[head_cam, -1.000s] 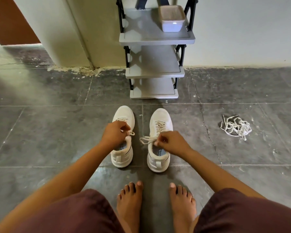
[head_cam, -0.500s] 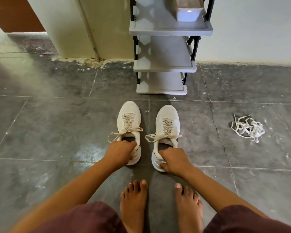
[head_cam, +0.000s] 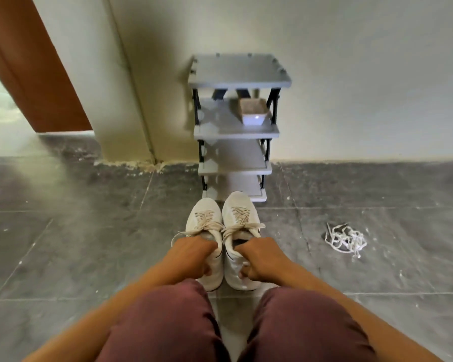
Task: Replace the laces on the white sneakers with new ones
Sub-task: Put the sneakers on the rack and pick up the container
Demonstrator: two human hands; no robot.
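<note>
Two laced white sneakers (head_cam: 221, 239) are gripped at the heels by the left hand (head_cam: 191, 257) and right hand (head_cam: 262, 258), over the dark grey tiled floor (head_cam: 76, 244). A loose pile of white laces (head_cam: 345, 239) is seen on the tiles to the right. A grey plastic shelf rack (head_cam: 237, 131) is set against the pale wall (head_cam: 364, 74).

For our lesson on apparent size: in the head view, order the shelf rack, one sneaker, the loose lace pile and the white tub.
1. shelf rack
2. right sneaker; nearer the camera, so flattered
3. lace pile
4. white tub; close to the pile, unsure

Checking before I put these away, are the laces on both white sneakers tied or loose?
Tied. Each sneaker, left and right, shows laces crisscrossed up the eyelets ending in a bow with loops spread sideways.
</note>
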